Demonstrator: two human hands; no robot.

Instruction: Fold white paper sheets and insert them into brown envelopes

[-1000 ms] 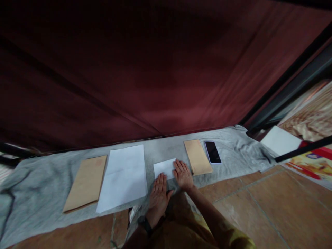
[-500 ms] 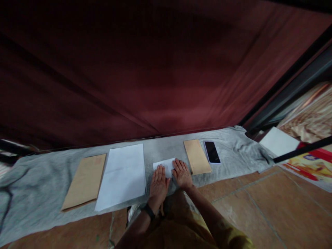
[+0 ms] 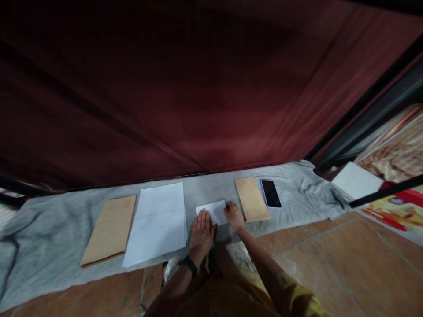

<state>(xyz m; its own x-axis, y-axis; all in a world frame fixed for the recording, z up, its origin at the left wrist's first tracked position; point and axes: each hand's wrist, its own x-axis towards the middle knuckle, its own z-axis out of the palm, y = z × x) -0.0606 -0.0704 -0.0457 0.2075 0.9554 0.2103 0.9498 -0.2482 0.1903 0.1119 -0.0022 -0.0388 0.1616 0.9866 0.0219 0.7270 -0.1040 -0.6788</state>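
Observation:
A small folded white paper [image 3: 216,212] lies on the grey cloth in front of me. My left hand [image 3: 201,231] rests flat on its left part, fingers stretched out and pointing forward. At the right edge of the paper, my right hand [image 3: 234,215] is closed, with its fingers curled in. A small dark spot shows by those fingertips; whether it is a held thing or shadow is unclear. Left of my hands lies a stack of larger white paper sheets [image 3: 158,222]. A brown envelope [image 3: 252,200] lies just right of my right hand.
Beyond that envelope lies a phone [image 3: 271,193] with a dark screen. Several larger brown envelopes [image 3: 110,229] are stacked at left. The grey cloth [image 3: 42,237] covers a narrow bench along a dark red curtain [image 3: 211,110]. Dark metal bars [image 3: 366,103] stand at right.
My right hand has gone from lying flat on the small paper to closed at its right edge, uncovering more of the paper. My left hand stays flat in place.

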